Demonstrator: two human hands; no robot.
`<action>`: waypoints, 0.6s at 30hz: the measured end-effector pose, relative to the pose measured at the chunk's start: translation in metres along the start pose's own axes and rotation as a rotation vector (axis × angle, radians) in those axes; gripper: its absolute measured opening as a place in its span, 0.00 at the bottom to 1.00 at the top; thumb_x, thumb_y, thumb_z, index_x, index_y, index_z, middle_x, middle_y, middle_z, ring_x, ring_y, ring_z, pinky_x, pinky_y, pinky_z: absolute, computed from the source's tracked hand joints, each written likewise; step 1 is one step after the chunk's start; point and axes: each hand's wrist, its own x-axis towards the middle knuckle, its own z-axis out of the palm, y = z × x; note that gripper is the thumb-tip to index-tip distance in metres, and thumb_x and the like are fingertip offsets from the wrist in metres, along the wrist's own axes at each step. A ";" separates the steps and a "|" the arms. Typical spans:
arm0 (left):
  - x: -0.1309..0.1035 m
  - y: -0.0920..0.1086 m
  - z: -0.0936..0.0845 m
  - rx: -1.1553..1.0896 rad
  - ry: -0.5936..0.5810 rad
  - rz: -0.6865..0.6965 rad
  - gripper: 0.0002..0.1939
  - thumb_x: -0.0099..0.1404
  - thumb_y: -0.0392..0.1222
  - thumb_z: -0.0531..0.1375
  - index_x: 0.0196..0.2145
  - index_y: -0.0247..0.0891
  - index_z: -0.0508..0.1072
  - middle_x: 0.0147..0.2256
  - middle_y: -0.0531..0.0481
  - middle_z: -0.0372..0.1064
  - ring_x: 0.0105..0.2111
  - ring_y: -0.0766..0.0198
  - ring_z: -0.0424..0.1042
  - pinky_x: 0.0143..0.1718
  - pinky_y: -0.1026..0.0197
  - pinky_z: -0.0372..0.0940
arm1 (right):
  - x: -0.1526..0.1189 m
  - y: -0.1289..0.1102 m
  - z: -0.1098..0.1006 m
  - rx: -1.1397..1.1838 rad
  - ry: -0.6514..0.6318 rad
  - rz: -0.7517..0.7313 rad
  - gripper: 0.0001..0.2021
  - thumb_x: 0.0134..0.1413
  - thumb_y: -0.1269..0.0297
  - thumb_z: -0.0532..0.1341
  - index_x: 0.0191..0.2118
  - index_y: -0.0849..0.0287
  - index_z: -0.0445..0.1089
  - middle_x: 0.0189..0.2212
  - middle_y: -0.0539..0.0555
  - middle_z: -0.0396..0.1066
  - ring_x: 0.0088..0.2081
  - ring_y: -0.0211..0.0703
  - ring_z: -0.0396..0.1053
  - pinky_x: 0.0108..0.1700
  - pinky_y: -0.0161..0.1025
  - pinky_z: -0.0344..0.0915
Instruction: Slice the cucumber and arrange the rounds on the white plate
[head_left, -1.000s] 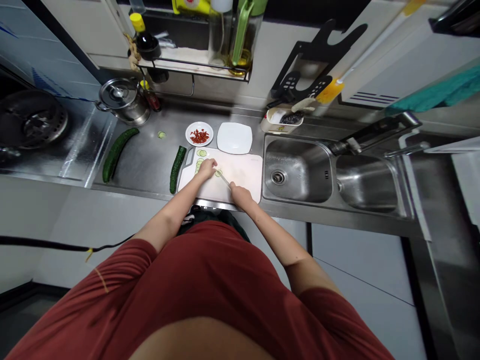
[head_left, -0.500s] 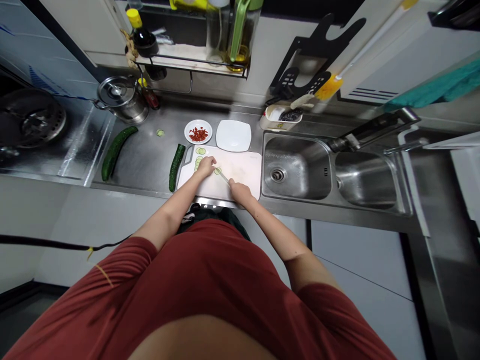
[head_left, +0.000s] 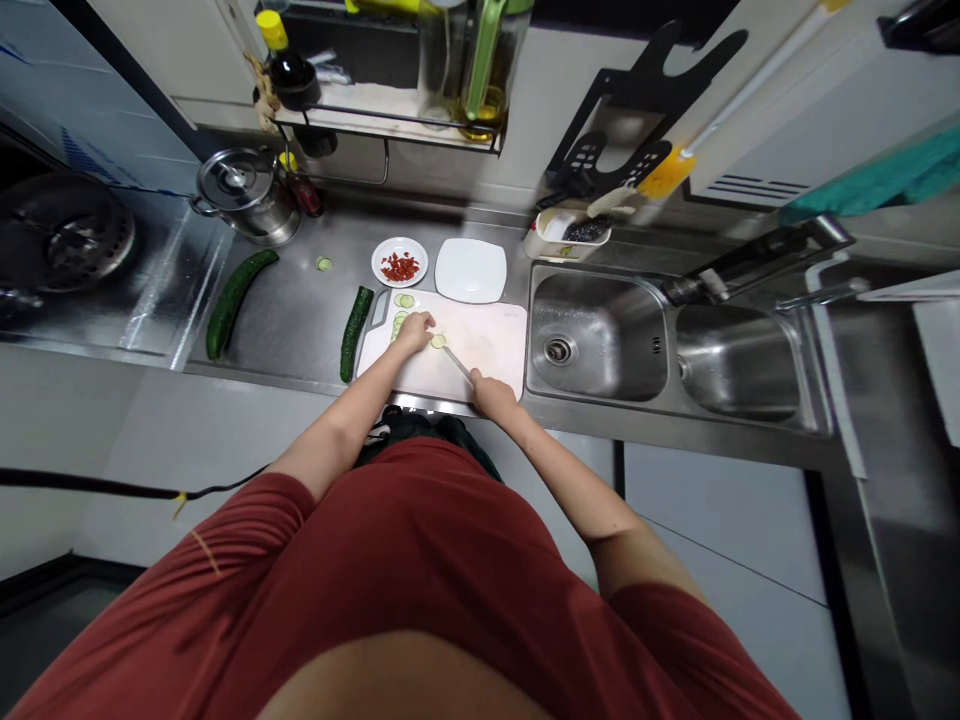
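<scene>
My right hand [head_left: 495, 397] is closed round the handle of a knife [head_left: 458, 364], whose blade points up and left over the white cutting board [head_left: 487, 345]. By the blade's tip lies a pale green cucumber slice [head_left: 439, 341]. My left hand [head_left: 415, 332] is just left of that slice, its fingers bent together; whatever they hold is too small to make out. More cucumber slices [head_left: 403, 300] lie on the board's left side, partly behind my left hand. A short cucumber piece [head_left: 355, 334] rests left of the board.
Behind the board are a plate of chopped red pieces [head_left: 400, 263] and a white square plate [head_left: 470, 271]. A whole cucumber [head_left: 238, 303] and a steel pot [head_left: 247, 195] stand left. The double sink [head_left: 598, 335] adjoins the board's right. A bottle shelf [head_left: 390, 124] hangs above.
My right hand has moved slightly right and down with the knife, whose blade is further from my left hand. The view has shifted a little.
</scene>
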 end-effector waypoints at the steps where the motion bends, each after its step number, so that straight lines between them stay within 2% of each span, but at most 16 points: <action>1: 0.000 0.000 0.000 0.001 -0.002 0.000 0.11 0.54 0.32 0.62 0.38 0.38 0.73 0.34 0.49 0.67 0.36 0.62 0.66 0.42 0.61 0.60 | -0.001 0.000 0.000 -0.003 -0.008 0.005 0.18 0.59 0.73 0.50 0.55 0.61 0.54 0.41 0.63 0.73 0.44 0.52 0.72 0.43 0.43 0.65; 18: 0.001 -0.001 -0.001 -0.002 -0.003 0.003 0.12 0.53 0.31 0.62 0.37 0.38 0.74 0.33 0.50 0.67 0.35 0.62 0.66 0.40 0.61 0.60 | 0.014 -0.010 -0.011 -0.031 0.046 -0.036 0.18 0.61 0.75 0.46 0.56 0.61 0.53 0.42 0.64 0.72 0.43 0.50 0.72 0.42 0.41 0.66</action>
